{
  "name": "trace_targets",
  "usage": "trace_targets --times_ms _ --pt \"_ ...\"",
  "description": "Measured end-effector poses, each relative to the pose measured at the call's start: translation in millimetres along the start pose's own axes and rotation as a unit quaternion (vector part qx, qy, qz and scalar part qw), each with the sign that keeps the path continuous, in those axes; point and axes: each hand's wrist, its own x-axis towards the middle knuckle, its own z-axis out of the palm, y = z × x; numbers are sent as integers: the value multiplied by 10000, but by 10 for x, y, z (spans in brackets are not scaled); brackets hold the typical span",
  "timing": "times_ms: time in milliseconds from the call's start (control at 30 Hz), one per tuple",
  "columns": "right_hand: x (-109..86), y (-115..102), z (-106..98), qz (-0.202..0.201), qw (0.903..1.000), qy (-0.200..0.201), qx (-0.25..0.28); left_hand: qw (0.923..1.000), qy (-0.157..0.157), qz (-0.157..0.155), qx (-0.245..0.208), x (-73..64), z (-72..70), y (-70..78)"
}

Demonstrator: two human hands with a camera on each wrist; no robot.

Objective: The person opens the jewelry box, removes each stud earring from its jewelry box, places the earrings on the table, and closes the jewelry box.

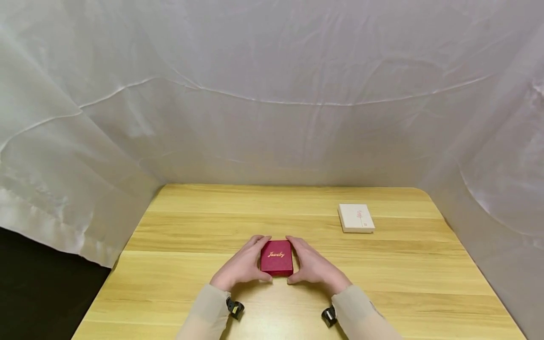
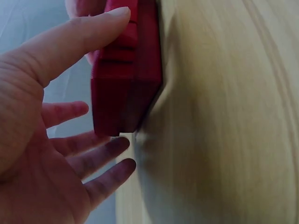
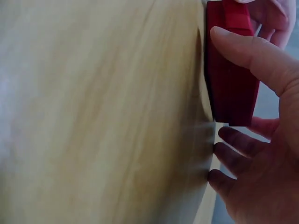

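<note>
A small dark-red jewelry box (image 1: 276, 257) with gold "Jewelry" lettering on its lid lies at the middle of the table, between both hands. My left hand (image 1: 243, 263) holds it from the left, thumb at the near side and index finger toward the far corner. From the right, my right hand (image 1: 313, 265) grips it in the same way. In the left wrist view, the left thumb (image 2: 79, 39) lies over a red ribbon on the box's near side, while the other fingers spread beside its end. The right thumb (image 3: 247, 51) presses near that ribbon in the right wrist view.
A flat white box (image 1: 356, 217) with pink markings sits farther back on the right of the wooden table (image 1: 204, 203). Pale fabric (image 1: 272, 137) hangs behind and along both sides. A small black camera sits on each wrist.
</note>
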Motion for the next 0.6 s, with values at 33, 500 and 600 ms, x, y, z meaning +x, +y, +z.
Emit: trace_targets --times_ms 33,500,600 --pt "10 4 -2 -15 10000 -29 -51 10000 -25 24 43 16 4 -10" --pt "54 36 9 -17 9991 6 -415 9998 -67 77 146 94 16 -55" --pt "59 36 7 56 9988 -35 -491 9997 -114 154 124 103 15 -66"
